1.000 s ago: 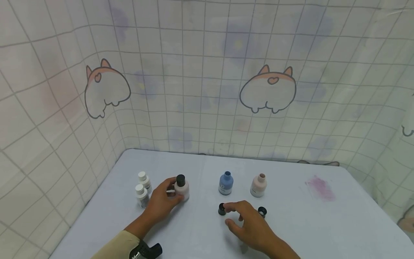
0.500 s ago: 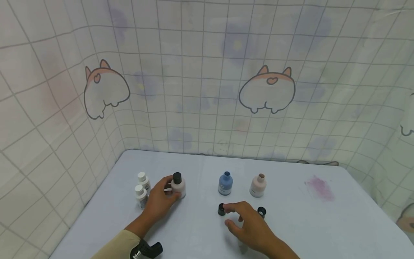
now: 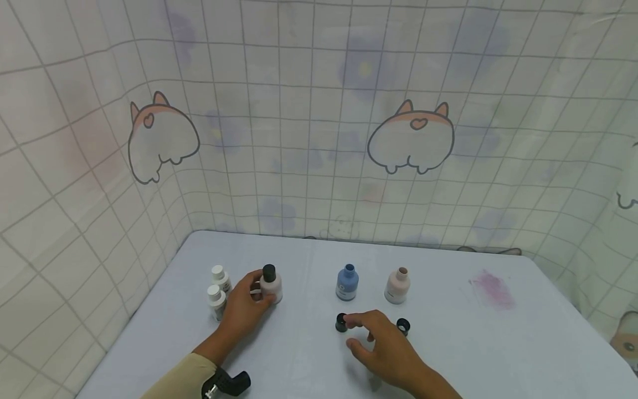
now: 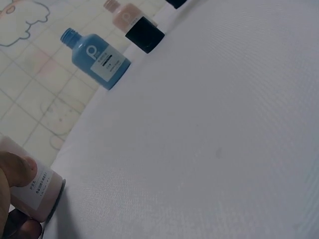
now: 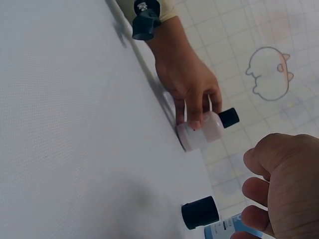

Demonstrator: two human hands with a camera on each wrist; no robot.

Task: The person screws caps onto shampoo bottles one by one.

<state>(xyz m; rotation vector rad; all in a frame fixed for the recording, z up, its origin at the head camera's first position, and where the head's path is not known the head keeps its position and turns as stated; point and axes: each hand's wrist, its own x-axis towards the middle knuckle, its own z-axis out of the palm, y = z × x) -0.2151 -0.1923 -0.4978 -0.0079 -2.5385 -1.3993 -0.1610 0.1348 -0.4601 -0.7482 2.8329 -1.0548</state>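
Observation:
With thumb and fingers my left hand (image 3: 243, 309) grips a pale pink bottle (image 3: 273, 288) that wears a black cap (image 3: 269, 272). The bottle stands upright, its base close over the table in the left wrist view, where its label (image 4: 39, 189) shows. My right hand (image 3: 386, 350) hovers with loosely bent, parted fingers and holds nothing. Its index fingertip overlaps a loose black cap (image 3: 341, 322) in the head view. A second black cap (image 3: 403, 326) lies just beyond that hand, partly hidden by it. Behind the caps stand an uncapped blue bottle (image 3: 347, 284) and an uncapped pinkish bottle (image 3: 397, 287).
Two small white-capped bottles, a front one (image 3: 216, 305) and a rear one (image 3: 221, 278), stand left of my left hand. A pink stain (image 3: 493, 290) marks the white table (image 3: 498, 349) on the right. A grid-patterned curtain (image 3: 309, 122) rises behind the table's back edge.
My left hand has shifted the pale pink bottle a little to the left and back, nearer the white-capped bottles. The right hand and the other bottles have stayed in place.

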